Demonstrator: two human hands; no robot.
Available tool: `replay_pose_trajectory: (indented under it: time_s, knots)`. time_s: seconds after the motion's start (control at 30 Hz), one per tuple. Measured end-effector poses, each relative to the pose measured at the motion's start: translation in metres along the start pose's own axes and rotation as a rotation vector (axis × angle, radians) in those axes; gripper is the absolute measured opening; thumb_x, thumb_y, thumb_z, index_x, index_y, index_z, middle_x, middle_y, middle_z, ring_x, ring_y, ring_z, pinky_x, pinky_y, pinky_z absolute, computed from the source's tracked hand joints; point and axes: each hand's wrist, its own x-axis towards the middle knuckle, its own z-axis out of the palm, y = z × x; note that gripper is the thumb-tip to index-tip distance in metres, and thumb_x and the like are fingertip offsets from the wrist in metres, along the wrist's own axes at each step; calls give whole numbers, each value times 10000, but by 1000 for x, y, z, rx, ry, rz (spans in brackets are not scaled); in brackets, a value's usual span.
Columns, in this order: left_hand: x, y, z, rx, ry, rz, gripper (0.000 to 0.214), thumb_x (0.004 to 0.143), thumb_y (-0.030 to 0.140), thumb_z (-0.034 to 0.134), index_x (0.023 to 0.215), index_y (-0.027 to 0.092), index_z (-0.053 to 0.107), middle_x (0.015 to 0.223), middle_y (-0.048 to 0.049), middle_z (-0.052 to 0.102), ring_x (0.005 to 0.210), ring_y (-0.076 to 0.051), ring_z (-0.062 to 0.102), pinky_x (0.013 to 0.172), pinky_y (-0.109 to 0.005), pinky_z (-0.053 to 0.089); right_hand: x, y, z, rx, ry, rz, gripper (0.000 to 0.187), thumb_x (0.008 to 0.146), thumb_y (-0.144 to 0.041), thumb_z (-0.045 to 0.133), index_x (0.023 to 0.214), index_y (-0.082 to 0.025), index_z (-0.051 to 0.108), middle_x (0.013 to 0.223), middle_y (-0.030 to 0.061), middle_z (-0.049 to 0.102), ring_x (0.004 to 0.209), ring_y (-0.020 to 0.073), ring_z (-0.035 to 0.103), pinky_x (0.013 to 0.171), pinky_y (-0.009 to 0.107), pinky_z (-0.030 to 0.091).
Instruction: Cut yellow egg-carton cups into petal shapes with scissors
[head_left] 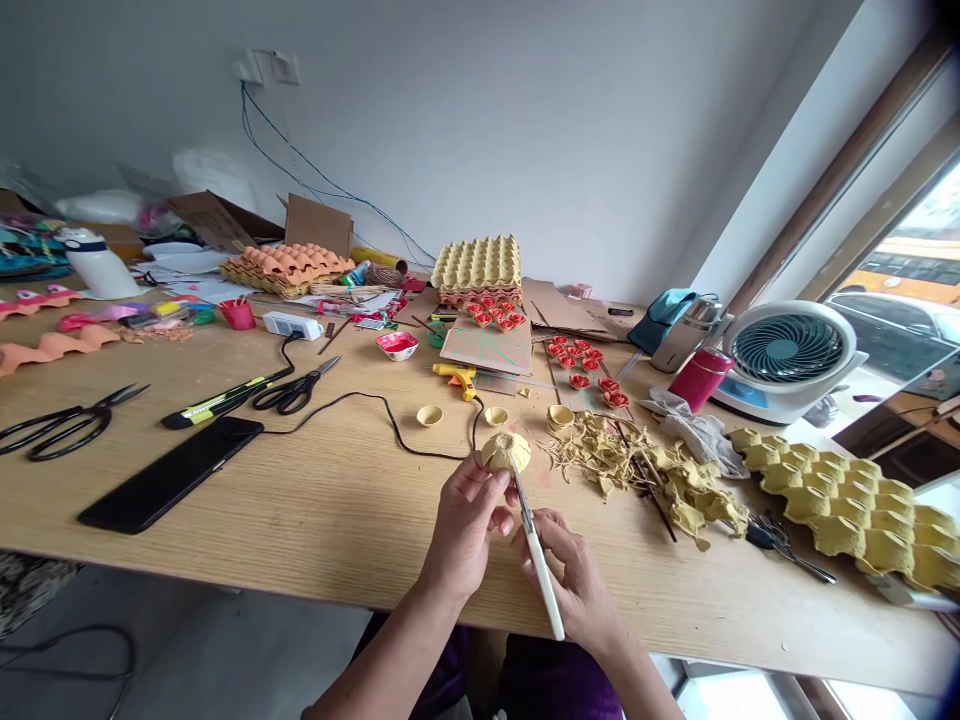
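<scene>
A flat black smartphone [172, 475] on our light wooden desk [337, 510], our left hand [466, 525] pinching a small yellow paper-pulp cup [498, 446] above it, our right hand [576, 580] grasping white-handled metal scissors [544, 585], blades at the cup, shredded yellow pulp scraps [600, 452], a bumpy yellow egg tray [844, 500].

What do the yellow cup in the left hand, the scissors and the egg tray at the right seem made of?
Cup: probably molded paper pulp; matte, slightly grainy. Scissors: blade probably steel, gray and faintly shiny; smooth white handle, likely plastic. Egg tray: likely molded pulp too, from its dull, rough yellow surface.
</scene>
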Motion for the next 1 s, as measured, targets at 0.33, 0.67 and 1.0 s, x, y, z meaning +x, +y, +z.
replay_pose_trajectory:
  time_s: [0.33, 0.67, 1.0]
  knots:
    - [0, 1, 3, -8, 13, -2, 282, 720, 379, 802, 878, 175, 690, 753, 9, 587, 621, -67, 504, 438, -139, 350, -2, 1, 0, -46, 36, 16, 261, 940, -350, 487, 722, -209, 509, 725, 23, 513, 759, 204, 464, 680, 317, 386]
    - [3, -3, 4, -62, 18, -36, 285, 715, 362, 812, 894, 181, 684, 758, 19, 582, 612, -58, 505, 444, -133, 348, -1, -1, 0, -77, 76, -5, 323, 952, -373, 465, 674, -210, 446, 654, -8, 437, 638, 160, 408, 604, 293, 344]
    - [17, 3, 6, -20, 34, 81, 270, 728, 361, 799, 847, 170, 648, 697, 23, 577, 578, -63, 497, 445, -145, 367, -1, 1, -1, -87, 56, 51, 318, 941, -384, 494, 683, -198, 509, 654, 3, 476, 664, 169, 443, 614, 295, 364]
